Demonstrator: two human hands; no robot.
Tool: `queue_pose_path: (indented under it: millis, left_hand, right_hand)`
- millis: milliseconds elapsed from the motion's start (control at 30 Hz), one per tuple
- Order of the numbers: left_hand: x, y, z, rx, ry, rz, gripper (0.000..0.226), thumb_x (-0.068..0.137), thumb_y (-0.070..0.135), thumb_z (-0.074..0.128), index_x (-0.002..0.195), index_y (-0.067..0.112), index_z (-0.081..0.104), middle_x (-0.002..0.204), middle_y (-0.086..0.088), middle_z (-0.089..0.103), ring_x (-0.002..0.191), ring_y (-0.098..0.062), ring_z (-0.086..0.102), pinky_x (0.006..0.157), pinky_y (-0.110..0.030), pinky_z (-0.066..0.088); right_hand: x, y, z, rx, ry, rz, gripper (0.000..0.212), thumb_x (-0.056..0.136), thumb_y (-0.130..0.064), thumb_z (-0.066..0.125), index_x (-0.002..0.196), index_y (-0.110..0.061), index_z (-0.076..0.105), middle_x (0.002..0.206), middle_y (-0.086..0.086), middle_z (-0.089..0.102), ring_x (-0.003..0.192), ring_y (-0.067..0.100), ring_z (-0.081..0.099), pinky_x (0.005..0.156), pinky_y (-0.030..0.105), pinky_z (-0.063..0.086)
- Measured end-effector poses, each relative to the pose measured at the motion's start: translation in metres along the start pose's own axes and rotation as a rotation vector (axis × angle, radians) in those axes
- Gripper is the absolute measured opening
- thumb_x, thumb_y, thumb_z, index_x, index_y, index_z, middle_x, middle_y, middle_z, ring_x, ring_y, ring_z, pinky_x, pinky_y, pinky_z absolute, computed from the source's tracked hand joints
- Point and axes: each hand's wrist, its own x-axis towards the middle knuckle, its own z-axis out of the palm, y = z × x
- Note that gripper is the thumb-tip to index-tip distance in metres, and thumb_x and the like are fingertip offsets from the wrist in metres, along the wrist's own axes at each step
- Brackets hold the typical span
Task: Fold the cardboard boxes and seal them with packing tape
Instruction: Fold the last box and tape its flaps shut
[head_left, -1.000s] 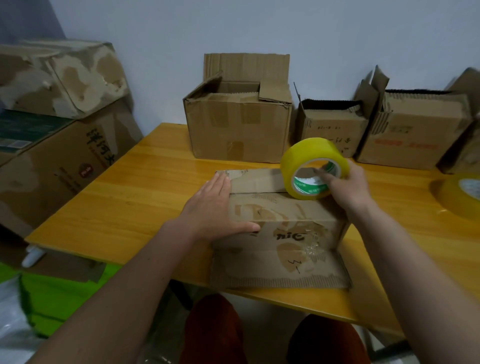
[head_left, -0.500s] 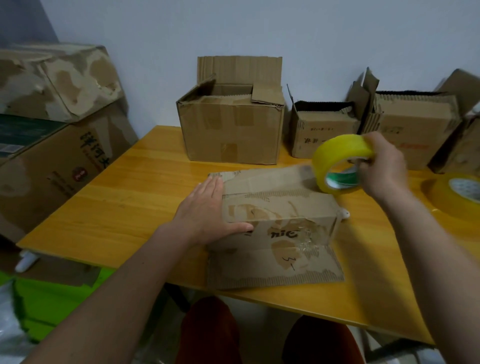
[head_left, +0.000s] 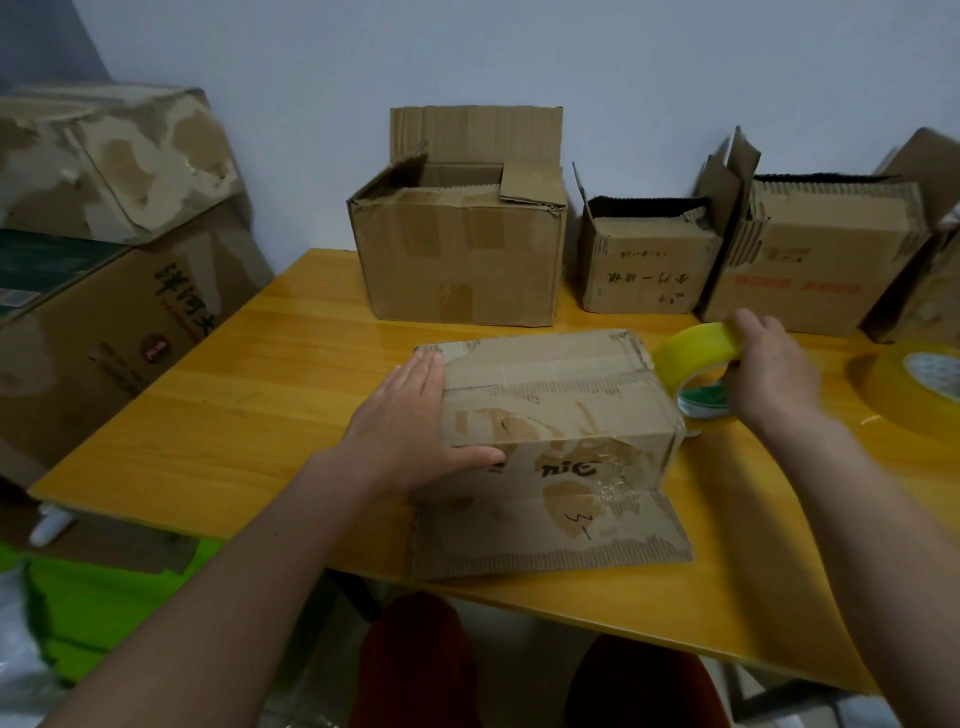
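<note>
Right now a person sits at a glossy yellow-orange wooden table (head_left: 218, 415), both bare forearms reaching forward over it. Near the front edge stands a small worn brown cardboard box (head_left: 556, 400), its top flaps folded shut and one long flap lying flat on the tabletop toward the person. Torn patches mark the paper skin, and handwritten marks show on the near face.

The left hand (head_left: 410, 431) lies flat against the left end of this box, fingers straight and together along the top edge, thumb stretched across the near face. The right hand (head_left: 769, 374) is curled around a roll of yellow packing tape (head_left: 693, 358) with a green and white core, held just beside the right end of the box, close to the tabletop. The hand and roll are slightly blurred, and I cannot tell whether a strip of tape runs from the roll to the box.

Along the pale wall at the back stand three more brown cardboard boxes with open flaps: a large one (head_left: 457, 249) in the middle, a small one with handwriting (head_left: 644, 265) beside it, and a wider one with red print (head_left: 810, 265) further right. A second, larger yellow tape roll (head_left: 909, 395) lies flat at the right edge of the table. Left of the table, big battered cartons (head_left: 104, 249) are stacked. Below the table edge, the person's dark red trouser knees (head_left: 415, 665) show.
</note>
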Motion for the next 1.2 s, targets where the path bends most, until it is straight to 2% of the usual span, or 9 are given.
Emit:
queue_pose_path:
  millis: [333, 467, 633, 767, 867, 933, 1000, 1067, 1200]
  left_hand:
    - [0.005, -0.013, -0.01, 0.058, -0.123, 0.041, 0.144, 0.045, 0.103, 0.015, 0.153, 0.011, -0.011, 0.162, -0.003, -0.013, 0.148, -0.015, -0.013, 0.113, -0.032, -0.01]
    - [0.007, -0.004, -0.013, 0.12, -0.143, 0.001, 0.148, 0.042, 0.105, 0.016, 0.153, 0.009, -0.01, 0.161, -0.008, -0.012, 0.148, -0.022, -0.013, 0.115, -0.037, -0.009]
    - [0.0, 0.065, -0.005, -0.081, -0.163, 0.136, 0.136, 0.053, 0.101, 0.026, 0.153, 0.015, -0.01, 0.161, -0.006, -0.015, 0.147, -0.023, -0.014, 0.107, -0.037, -0.012]
    - [-0.001, 0.099, -0.002, -0.068, -0.085, 0.159, 0.112, 0.08, 0.081, 0.037, 0.153, 0.009, -0.009, 0.161, -0.009, -0.012, 0.148, -0.023, -0.011, 0.114, -0.036, -0.009]
    - [-0.005, 0.095, -0.002, -0.07, -0.054, 0.183, 0.088, 0.094, 0.056, 0.041, 0.153, 0.012, -0.008, 0.162, -0.006, -0.011, 0.149, -0.019, -0.011, 0.117, -0.034, -0.008]
    - [-0.011, 0.084, -0.004, -0.102, -0.078, 0.23, 0.079, 0.097, 0.044, 0.042, 0.154, 0.017, -0.007, 0.162, 0.0, -0.01, 0.148, -0.014, -0.011, 0.118, -0.032, -0.008]
    - [-0.016, 0.069, -0.008, -0.139, -0.108, 0.288, 0.073, 0.098, 0.032, 0.041, 0.154, 0.024, -0.005, 0.162, 0.007, -0.009, 0.147, -0.008, -0.01, 0.117, -0.03, -0.008]
    - [-0.019, 0.05, -0.013, -0.155, -0.128, 0.31, 0.071, 0.099, 0.026, 0.042, 0.153, 0.033, -0.003, 0.162, 0.011, -0.007, 0.147, -0.007, -0.009, 0.116, -0.031, -0.008]
    - [-0.022, 0.014, -0.017, -0.145, -0.113, 0.217, 0.073, 0.099, 0.015, 0.043, 0.15, 0.046, 0.001, 0.163, 0.005, -0.003, 0.148, -0.014, -0.004, 0.117, -0.033, -0.004]
  right_hand:
    - [-0.006, -0.003, -0.003, -0.095, -0.083, -0.013, 0.051, 0.082, 0.008, 0.056, 0.126, -0.015, 0.044, 0.106, 0.017, 0.049, 0.092, 0.037, 0.053, 0.061, 0.04, 0.041]
    - [-0.02, -0.003, 0.001, -0.062, -0.106, -0.021, 0.035, 0.08, 0.007, 0.058, 0.108, -0.011, 0.045, 0.094, 0.012, 0.046, 0.083, 0.034, 0.05, 0.059, 0.039, 0.041]
    - [-0.045, -0.03, 0.006, -0.037, -0.154, -0.099, 0.032, 0.082, -0.005, 0.063, 0.105, -0.013, 0.043, 0.099, 0.011, 0.051, 0.087, 0.031, 0.053, 0.063, 0.039, 0.044]
    - [-0.056, -0.041, 0.0, -0.012, -0.229, -0.155, 0.031, 0.086, -0.016, 0.064, 0.099, -0.018, 0.036, 0.093, 0.005, 0.052, 0.08, 0.023, 0.05, 0.062, 0.035, 0.043]
    - [-0.056, -0.037, -0.02, 0.266, -0.499, -0.177, 0.033, 0.084, -0.025, 0.069, 0.1, -0.018, 0.042, 0.092, 0.004, 0.057, 0.078, 0.018, 0.056, 0.062, 0.03, 0.048]
    - [-0.057, -0.034, -0.039, 0.556, -0.721, -0.157, 0.042, 0.074, -0.038, 0.078, 0.101, -0.02, 0.052, 0.09, -0.004, 0.065, 0.08, 0.01, 0.063, 0.062, 0.02, 0.05]
    - [-0.065, -0.036, -0.05, 0.693, -0.876, -0.209, 0.046, 0.065, -0.047, 0.081, 0.097, -0.021, 0.06, 0.081, -0.015, 0.068, 0.074, -0.005, 0.063, 0.057, 0.009, 0.046]
    - [-0.074, -0.042, -0.043, 0.809, -0.968, -0.228, 0.043, 0.068, -0.038, 0.081, 0.097, -0.014, 0.063, 0.075, -0.015, 0.067, 0.067, -0.004, 0.061, 0.058, 0.01, 0.046]
    - [-0.091, -0.07, -0.018, 0.99, -1.004, -0.207, 0.041, 0.07, -0.027, 0.074, 0.1, -0.002, 0.06, 0.08, 0.004, 0.062, 0.074, 0.014, 0.059, 0.067, 0.025, 0.048]
